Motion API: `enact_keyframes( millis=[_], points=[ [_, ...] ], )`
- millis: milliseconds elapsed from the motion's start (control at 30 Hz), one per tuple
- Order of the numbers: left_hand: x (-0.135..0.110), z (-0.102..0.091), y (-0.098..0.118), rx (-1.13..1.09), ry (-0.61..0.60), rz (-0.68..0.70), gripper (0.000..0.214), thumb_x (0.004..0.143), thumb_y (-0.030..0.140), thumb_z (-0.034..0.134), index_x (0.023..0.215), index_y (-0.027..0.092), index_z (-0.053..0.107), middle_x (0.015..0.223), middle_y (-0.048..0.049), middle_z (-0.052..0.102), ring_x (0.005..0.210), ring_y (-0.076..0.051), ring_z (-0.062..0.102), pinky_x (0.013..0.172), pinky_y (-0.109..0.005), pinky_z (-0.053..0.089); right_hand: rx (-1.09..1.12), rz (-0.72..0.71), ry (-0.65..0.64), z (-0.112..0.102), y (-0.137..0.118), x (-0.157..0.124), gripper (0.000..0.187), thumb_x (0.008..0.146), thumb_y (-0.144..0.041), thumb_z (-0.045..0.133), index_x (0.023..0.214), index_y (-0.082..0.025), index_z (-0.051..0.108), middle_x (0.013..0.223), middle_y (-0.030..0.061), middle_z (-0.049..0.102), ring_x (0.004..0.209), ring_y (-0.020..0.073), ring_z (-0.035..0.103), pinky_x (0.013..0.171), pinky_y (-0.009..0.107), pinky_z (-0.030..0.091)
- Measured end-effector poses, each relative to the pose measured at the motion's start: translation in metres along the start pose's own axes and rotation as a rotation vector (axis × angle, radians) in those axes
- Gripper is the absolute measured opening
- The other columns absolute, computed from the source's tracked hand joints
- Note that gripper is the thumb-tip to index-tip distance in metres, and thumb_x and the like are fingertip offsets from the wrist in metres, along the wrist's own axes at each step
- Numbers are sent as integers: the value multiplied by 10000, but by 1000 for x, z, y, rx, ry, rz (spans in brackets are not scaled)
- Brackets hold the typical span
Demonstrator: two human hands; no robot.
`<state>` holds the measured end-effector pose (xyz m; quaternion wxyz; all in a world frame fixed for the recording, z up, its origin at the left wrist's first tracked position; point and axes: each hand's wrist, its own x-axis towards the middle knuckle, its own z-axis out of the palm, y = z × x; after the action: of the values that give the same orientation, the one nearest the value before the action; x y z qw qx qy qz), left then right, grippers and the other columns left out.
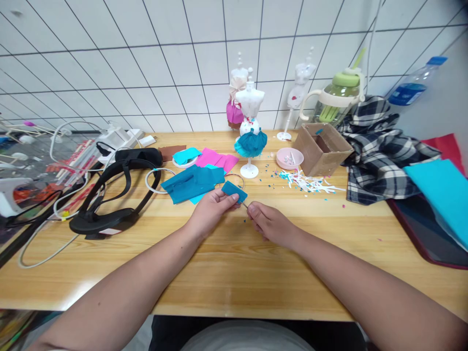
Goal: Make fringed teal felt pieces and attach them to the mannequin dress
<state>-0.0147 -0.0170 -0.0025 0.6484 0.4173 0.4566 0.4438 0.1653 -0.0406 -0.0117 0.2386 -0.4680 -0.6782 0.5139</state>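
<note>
One wooden table (pixel 256 287) bears a checked cloth (pixel 380 141) at the right, a black headset (pixel 100 222) at the left, a white dress form (pixel 250 103) in a teal skirt (pixel 252 143) between them, and a broad teal sheet (pixel 193 183) left of the form. In front of the form, the left hand (pixel 214 207) and right hand (pixel 268 222) are near each other, the left pinching a small teal piece (pixel 234 190) between thumb and fingers, the right curled around a thin tool (pixel 245 204) at the piece's lower right corner. Tiny scraps (pixel 310 183) lie scattered beyond.
</note>
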Motion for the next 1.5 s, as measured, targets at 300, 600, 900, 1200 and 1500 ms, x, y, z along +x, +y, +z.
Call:
enact_keyframes(
  millis=[300, 600, 900, 1200, 1500],
  points=[
    [-2, 4, -1, -210, 4, -103, 206, 683, 299, 790, 747, 151, 663, 722, -1, 670, 723, -106, 621, 790, -255, 484, 79, -30, -18, 13, 3, 2, 417, 960, -590, 213, 826, -228, 371, 610, -44, 624, 411, 90, 488, 492, 221, 387],
    [-3, 6, -1, -177, -26, -71, 200, 690, 312, 779, 758, 157, 671, 763, -5, 679, 748, -113, 616, 817, -271, 478, 102, -40, 4, 15, 4, 3, 396, 966, -573, 222, 838, -231, 373, 610, -47, 633, 394, 90, 488, 476, 217, 394],
    [-2, 5, 0, -197, 15, -84, 193, 677, 279, 789, 782, 161, 678, 794, -6, 693, 740, -110, 625, 815, -270, 488, 50, -37, 9, 12, 3, 3, 396, 975, -544, 240, 790, -226, 387, 594, -46, 614, 436, 95, 499, 507, 222, 385],
    [3, -4, -2, -23, -18, -23, 222, 672, 323, 786, 813, 171, 705, 812, -8, 714, 728, -125, 619, 792, -274, 465, -104, -22, 85, -1, 1, -1, 440, 975, -537, 213, 815, -226, 479, 599, -43, 483, 540, 127, 461, 542, 245, 352],
    [3, -7, -4, 152, -39, -1, 245, 702, 374, 760, 834, 175, 705, 764, -8, 708, 726, -151, 627, 757, -277, 452, -154, -55, 59, -3, 4, 2, 414, 982, -488, 247, 783, -214, 485, 661, -22, 505, 628, 139, 473, 601, 251, 345]
  ],
)
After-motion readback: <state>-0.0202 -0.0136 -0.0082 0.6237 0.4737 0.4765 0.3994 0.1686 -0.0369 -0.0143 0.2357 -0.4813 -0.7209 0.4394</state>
